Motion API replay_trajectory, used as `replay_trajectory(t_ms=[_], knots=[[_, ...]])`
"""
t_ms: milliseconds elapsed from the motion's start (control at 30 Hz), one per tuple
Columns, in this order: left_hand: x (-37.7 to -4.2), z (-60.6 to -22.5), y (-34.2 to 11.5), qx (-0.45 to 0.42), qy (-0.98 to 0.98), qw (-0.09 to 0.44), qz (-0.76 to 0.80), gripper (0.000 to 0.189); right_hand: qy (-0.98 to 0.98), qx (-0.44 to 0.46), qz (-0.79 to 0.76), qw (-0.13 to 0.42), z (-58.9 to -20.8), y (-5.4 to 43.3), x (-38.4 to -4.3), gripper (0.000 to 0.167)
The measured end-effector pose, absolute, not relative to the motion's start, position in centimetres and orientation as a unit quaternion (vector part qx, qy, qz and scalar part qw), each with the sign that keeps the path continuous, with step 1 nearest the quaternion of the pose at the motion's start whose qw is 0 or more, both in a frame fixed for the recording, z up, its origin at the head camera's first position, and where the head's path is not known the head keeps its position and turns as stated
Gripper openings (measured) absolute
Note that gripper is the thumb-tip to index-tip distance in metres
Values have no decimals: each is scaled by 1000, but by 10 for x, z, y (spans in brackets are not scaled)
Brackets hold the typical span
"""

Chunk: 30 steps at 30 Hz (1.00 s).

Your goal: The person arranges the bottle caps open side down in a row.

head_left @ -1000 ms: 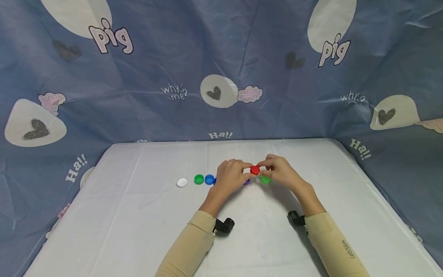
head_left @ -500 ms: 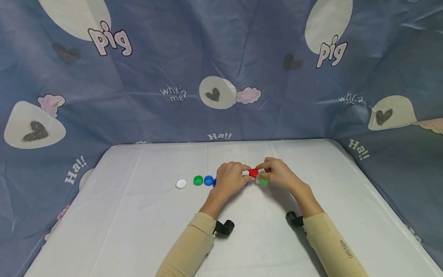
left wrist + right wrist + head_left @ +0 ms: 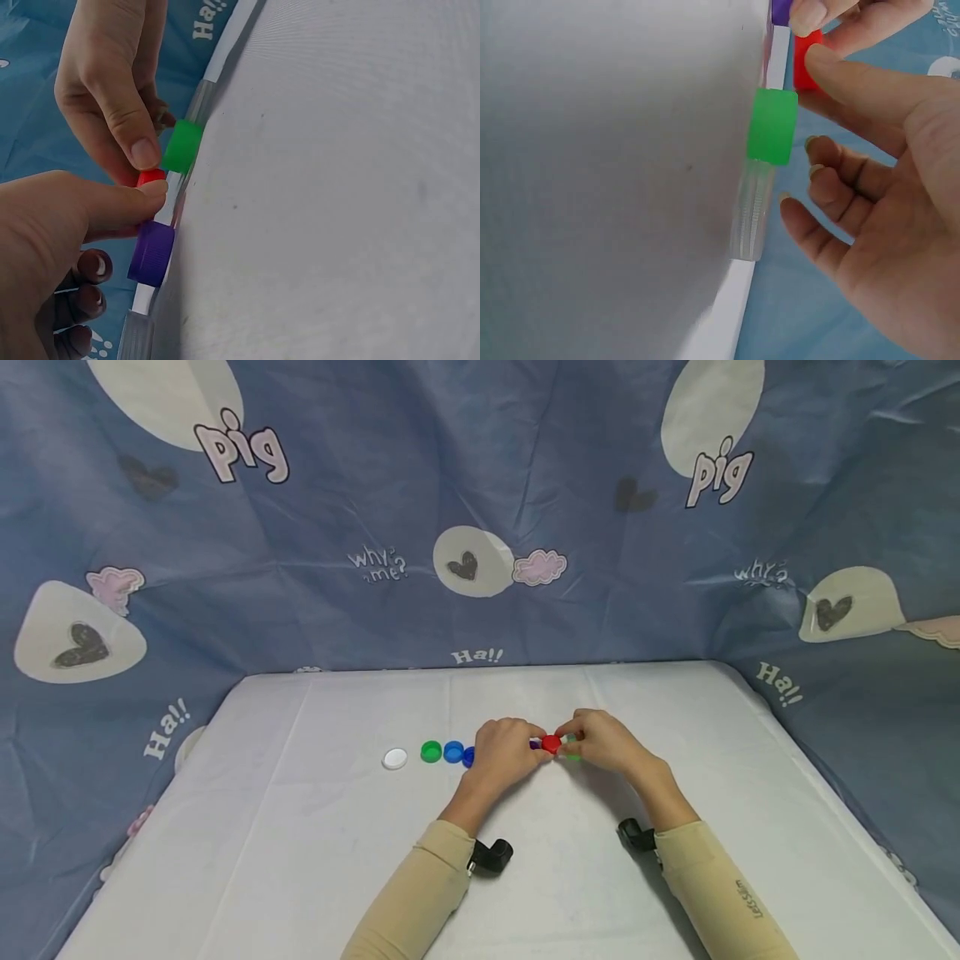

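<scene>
Red cap (image 3: 551,744), small and round, is between a ridged purple cap (image 3: 152,255) and a green cap (image 3: 772,126). I see left hand (image 3: 508,752) and right hand (image 3: 609,745) both pinching it over white cloth (image 3: 337,843).

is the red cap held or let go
Held: the left hand and right hand both pinch the red cap, as all three views show.

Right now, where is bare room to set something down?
Bare: left of the white disc, right of the right sleeve, and toward the backdrop. Crowded: where left hand and right hand pinch the red cap between purple cap and light green cap.
</scene>
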<state>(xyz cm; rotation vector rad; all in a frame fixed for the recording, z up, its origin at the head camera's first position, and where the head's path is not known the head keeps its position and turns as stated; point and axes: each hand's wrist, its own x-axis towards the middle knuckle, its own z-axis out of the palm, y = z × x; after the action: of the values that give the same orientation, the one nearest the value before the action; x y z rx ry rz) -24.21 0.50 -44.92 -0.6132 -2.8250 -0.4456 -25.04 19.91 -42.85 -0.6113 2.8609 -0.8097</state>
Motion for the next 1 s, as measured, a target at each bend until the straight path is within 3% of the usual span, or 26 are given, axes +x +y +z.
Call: replay_trajectory(t_ms=[667,1000], knots=[[-240,-452,10,-206,-964,115,-124,21,959,-191,-202,59,-429,193,-248,27],[-240,-452,7,-206,-965,109,-123,29,958,-194,-202,63,-427,194,-249,27]])
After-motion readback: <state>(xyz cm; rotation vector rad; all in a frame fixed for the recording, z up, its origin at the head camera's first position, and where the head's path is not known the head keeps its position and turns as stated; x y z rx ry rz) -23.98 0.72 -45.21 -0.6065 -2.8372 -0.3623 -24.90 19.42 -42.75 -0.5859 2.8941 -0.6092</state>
